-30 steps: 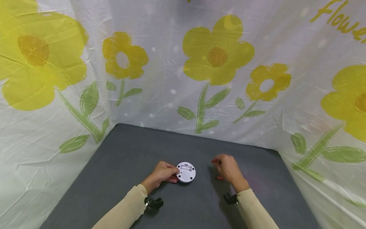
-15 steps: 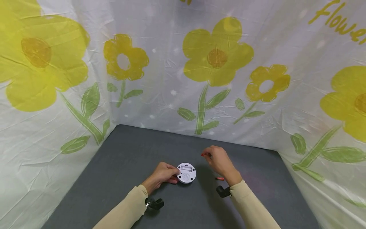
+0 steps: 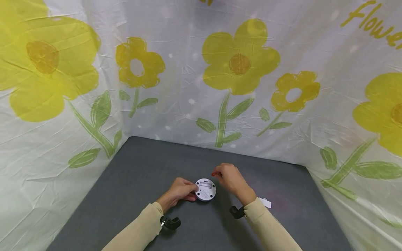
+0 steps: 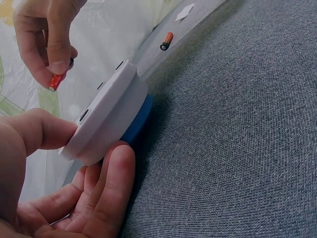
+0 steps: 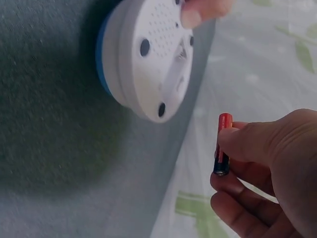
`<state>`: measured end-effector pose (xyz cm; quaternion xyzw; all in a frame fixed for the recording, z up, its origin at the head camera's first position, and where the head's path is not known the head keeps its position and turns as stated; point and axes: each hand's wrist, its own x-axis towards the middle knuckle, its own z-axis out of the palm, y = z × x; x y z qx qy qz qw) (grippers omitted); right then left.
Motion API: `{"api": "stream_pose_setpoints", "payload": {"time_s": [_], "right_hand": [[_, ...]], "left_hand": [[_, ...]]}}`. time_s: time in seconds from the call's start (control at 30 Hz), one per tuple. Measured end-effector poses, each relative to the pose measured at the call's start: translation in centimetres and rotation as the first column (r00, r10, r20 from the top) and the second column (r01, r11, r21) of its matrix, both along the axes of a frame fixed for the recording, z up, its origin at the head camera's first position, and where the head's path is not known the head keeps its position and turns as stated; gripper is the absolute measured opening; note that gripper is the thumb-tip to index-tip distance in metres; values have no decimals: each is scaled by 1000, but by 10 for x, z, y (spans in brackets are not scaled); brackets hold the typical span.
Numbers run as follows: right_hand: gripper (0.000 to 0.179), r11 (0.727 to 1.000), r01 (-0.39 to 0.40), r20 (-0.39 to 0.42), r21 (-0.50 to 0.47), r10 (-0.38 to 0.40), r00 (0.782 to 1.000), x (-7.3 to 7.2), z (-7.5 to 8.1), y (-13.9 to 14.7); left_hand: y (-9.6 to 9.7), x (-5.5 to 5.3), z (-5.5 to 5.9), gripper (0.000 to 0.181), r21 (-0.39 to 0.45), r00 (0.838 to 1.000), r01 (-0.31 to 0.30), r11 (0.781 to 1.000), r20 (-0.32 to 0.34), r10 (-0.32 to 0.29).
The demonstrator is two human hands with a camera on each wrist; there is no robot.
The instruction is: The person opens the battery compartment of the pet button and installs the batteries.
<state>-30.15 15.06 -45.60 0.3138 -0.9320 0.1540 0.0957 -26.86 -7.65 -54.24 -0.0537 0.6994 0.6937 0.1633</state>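
Observation:
A round white device (image 3: 205, 195) with a blue base lies face down on the dark table, its underside showing speaker holes, dark feet and a battery compartment (image 3: 205, 185) with no battery in it. My left hand (image 3: 180, 190) grips its left edge, thumb on top and fingers against the side. Just beyond the device's upper right, my right hand (image 3: 231, 178) is raised, pinching a red-and-black battery (image 5: 225, 121) between thumb and fingers. That battery is apart from the device. Another battery (image 4: 167, 41) lies on the table in the left wrist view; the right arm hides it in the head view.
A small white rectangular piece (image 3: 266, 203), perhaps the compartment cover, lies on the table by the right sleeve. The grey table (image 3: 150, 153) ends at a white curtain (image 3: 182, 115) printed with yellow flowers at the back and sides.
My right hand has moved left with its battery, close to the device. Its arm has uncovered the white piece and now covers the loose battery. The left hand keeps its grip.

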Motion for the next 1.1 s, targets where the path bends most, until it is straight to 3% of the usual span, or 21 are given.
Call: {"api": "stream_pose_setpoints", "payload": {"time_s": [0.43,0.77,1.1], "right_hand": [[13,997,-77,24,23,76,997,5,-17,-13],[11,998,-54,34,45,53,998,9,-29,-20],[9,998,-23,-17,58,24,1000,12,-34,-26]], "left_hand": [[0,1,2,20,-11,1000,-7,1000,-4,7],[-1,2,3,19,-21,1000,-13,1000,-2,13],[-1,2,2,20,-11,1000,-3,1000,-10,3]]}}
